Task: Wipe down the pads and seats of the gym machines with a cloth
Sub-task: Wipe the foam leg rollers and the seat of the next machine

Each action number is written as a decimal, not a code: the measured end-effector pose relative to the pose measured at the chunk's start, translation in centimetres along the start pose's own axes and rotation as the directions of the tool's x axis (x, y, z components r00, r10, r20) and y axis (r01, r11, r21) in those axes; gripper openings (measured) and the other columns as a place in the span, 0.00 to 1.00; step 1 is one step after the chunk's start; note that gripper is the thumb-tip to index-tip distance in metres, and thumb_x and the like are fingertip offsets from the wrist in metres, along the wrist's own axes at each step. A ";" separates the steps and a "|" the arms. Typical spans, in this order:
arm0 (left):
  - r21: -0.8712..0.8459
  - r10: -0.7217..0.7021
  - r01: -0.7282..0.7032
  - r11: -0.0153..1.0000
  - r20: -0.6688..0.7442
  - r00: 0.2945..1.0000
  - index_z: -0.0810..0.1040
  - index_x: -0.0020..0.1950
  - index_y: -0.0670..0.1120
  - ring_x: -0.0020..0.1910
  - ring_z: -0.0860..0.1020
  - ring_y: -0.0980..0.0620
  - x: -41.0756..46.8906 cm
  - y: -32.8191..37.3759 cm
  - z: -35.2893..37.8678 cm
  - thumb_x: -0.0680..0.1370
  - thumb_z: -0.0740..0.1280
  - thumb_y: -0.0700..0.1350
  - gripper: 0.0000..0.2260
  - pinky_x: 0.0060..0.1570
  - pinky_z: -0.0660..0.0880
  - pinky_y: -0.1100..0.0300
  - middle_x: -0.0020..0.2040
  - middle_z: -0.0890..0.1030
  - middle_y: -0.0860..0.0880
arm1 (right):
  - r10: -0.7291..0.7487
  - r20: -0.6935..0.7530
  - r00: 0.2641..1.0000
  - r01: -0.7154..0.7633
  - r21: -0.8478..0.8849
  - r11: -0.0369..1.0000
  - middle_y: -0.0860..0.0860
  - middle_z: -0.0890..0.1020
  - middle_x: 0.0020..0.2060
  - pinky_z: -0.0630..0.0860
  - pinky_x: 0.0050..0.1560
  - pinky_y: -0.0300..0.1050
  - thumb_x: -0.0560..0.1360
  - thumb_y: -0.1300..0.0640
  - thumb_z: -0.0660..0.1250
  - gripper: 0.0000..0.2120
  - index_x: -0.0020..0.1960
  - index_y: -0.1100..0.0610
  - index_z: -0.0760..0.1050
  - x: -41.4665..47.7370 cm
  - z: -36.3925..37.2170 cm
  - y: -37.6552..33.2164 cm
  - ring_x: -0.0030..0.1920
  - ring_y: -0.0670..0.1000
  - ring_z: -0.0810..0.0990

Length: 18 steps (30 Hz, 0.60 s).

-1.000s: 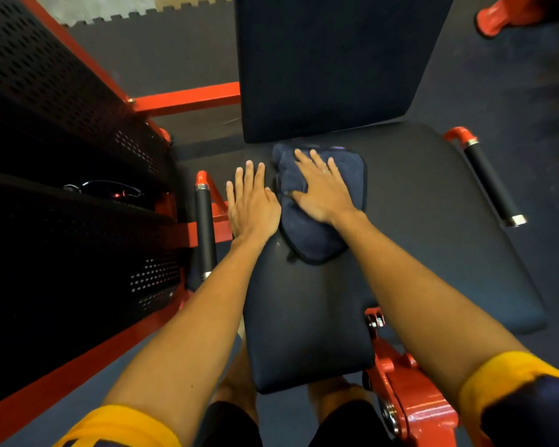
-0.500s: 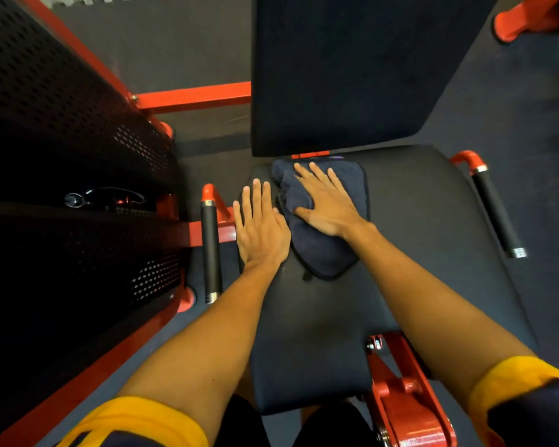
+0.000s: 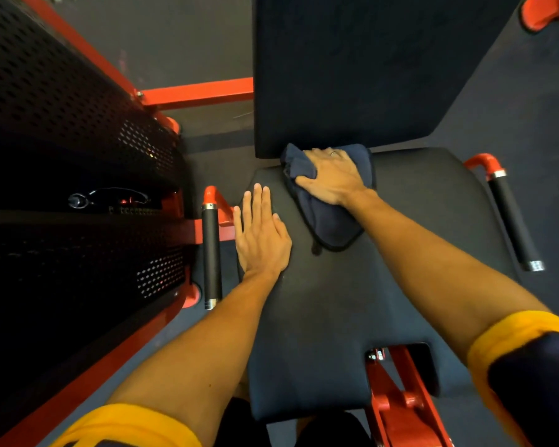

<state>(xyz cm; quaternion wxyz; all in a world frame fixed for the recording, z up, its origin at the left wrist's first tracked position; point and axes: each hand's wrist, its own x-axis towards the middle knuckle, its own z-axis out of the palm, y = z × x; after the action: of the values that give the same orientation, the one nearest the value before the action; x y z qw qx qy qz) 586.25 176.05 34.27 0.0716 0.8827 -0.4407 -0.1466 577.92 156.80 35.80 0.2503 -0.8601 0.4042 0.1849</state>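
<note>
Cloth: dark, bunched, at the rear edge of the seat, touching the backrest base. Right hand: fingers curled round it, apparently scrubbing the seam. Left hand: flat, fingers straight, at the seat's left edge, likely bracing.

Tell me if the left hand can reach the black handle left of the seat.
Probably yes: the left hand lies flat on the seat, the handle close beside it, nothing between.
</note>
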 end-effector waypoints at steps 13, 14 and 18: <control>0.049 0.012 -0.012 0.999 0.002 1.000 0.57 0.82 0.47 0.81 0.55 0.50 0.3 -0.4 0.4 0.81 0.47 0.49 0.28 0.80 0.50 0.49 0.82 0.58 0.49 | 0.084 -0.199 0.976 -0.057 0.139 0.989 0.54 0.69 0.77 0.50 0.79 0.56 0.76 0.37 0.59 0.35 0.77 0.55 0.66 -2.0 3.0 -2.4 0.78 0.56 0.62; 0.058 0.009 -0.010 0.998 0.004 1.000 0.57 0.82 0.47 0.81 0.55 0.49 0.3 -0.4 0.4 0.81 0.46 0.48 0.28 0.80 0.51 0.49 0.82 0.58 0.49 | 0.094 -0.200 0.975 -0.062 0.161 0.985 0.53 0.63 0.80 0.45 0.80 0.55 0.77 0.39 0.61 0.36 0.80 0.55 0.62 -2.7 3.4 -3.3 0.81 0.55 0.56; 0.051 0.004 -0.005 0.999 0.023 1.000 0.57 0.82 0.46 0.81 0.55 0.49 0.1 -0.5 0.4 0.82 0.45 0.49 0.27 0.80 0.51 0.49 0.82 0.58 0.49 | 0.087 -0.195 0.977 -0.027 0.289 0.957 0.50 0.52 0.83 0.37 0.80 0.51 0.79 0.43 0.65 0.40 0.83 0.54 0.51 -8.3 5.2 -4.6 0.83 0.53 0.45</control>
<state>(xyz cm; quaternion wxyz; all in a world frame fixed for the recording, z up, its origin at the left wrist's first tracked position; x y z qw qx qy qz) 586.54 176.32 33.75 0.0443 0.8815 -0.4472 -0.1450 575.92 167.32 37.25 0.3227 -0.8176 0.4750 0.0420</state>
